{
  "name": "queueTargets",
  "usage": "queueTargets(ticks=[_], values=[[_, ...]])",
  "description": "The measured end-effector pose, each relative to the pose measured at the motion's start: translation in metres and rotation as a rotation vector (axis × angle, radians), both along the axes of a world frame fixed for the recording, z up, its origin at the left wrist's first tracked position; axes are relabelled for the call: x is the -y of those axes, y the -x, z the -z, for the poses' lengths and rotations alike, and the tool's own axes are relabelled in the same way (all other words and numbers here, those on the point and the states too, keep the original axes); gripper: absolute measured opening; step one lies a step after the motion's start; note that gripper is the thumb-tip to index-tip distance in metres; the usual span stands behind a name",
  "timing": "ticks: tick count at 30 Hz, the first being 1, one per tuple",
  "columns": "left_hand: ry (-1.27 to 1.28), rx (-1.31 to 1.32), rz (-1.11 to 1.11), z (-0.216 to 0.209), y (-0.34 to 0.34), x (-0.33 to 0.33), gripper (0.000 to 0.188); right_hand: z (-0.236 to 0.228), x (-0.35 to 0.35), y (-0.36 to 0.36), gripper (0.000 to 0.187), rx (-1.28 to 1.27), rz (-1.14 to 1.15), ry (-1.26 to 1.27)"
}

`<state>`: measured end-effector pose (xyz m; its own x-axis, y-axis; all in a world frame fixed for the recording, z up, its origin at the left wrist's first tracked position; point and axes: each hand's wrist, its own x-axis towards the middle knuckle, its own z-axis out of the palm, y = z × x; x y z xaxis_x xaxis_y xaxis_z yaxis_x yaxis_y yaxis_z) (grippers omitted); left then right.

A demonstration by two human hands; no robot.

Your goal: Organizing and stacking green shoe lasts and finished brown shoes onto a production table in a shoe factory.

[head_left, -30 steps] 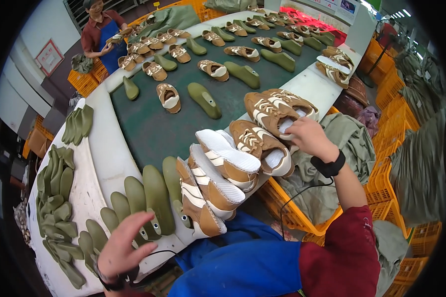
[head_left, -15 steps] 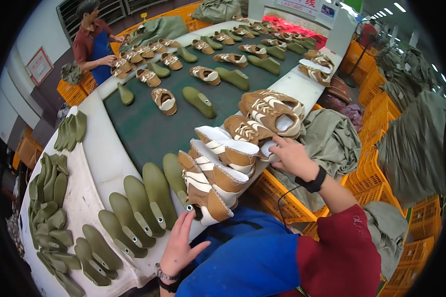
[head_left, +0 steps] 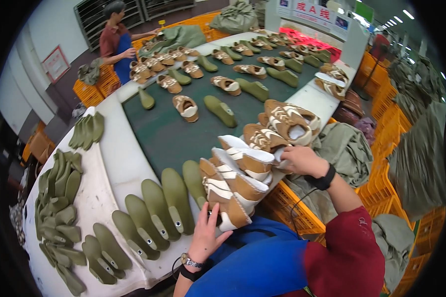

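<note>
My right hand [head_left: 306, 162] is closed at the collar of a brown and white shoe upper [head_left: 260, 137], its fingertips partly hidden in the pale opening. Fingers stretched and thumb apart, my left hand [head_left: 205, 238] reaches to the heel end of a green shoe last [head_left: 194, 178] beside the stacked uppers. Its fingertips also lie against the nearest tilted upper [head_left: 224, 197]; whether they press on it I cannot tell. Another laced upper [head_left: 287, 119] rests just beyond my right hand. Left of my left hand, several green lasts [head_left: 176, 198] stand in a row along the white table edge.
A dark green belt [head_left: 158, 131] carries uppers and lasts in rows. More lasts [head_left: 59, 183] are heaped on the white table at left. Orange crates [head_left: 295, 208] with grey-green cloth [head_left: 344, 151] stand at right. A co-worker [head_left: 116, 47] in a blue apron stands across the belt.
My right hand has gone from spread fingers to closed at the upper's collar. My left hand has moved up against the last and the stacked uppers. The whole view has shifted slightly.
</note>
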<state>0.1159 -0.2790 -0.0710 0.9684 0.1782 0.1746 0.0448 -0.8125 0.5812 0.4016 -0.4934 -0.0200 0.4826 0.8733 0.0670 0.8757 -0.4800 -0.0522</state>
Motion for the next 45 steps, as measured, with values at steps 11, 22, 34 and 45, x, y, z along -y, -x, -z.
queueTargets(ticks=[11, 22, 34, 45], values=[[-0.115, 0.025, -0.234, -0.036, 0.042, -0.031, 0.072, 0.011, -0.046, 0.018, 0.054, -0.205, -0.225, -0.261], [-0.212, -0.413, -0.178, -0.047, 0.059, -0.069, 0.072, 0.101, 0.119, -0.013, 0.039, -1.159, 0.467, -0.299], [-0.087, -0.682, -0.217, -0.001, -0.007, -0.099, 0.05, 0.281, 0.103, 0.03, 0.036, -0.538, 0.8, 0.02], [0.086, -0.561, -0.39, 0.004, -0.216, -0.24, 0.036, 0.267, 0.087, 0.02, 0.029, -0.522, 0.845, -0.14]])
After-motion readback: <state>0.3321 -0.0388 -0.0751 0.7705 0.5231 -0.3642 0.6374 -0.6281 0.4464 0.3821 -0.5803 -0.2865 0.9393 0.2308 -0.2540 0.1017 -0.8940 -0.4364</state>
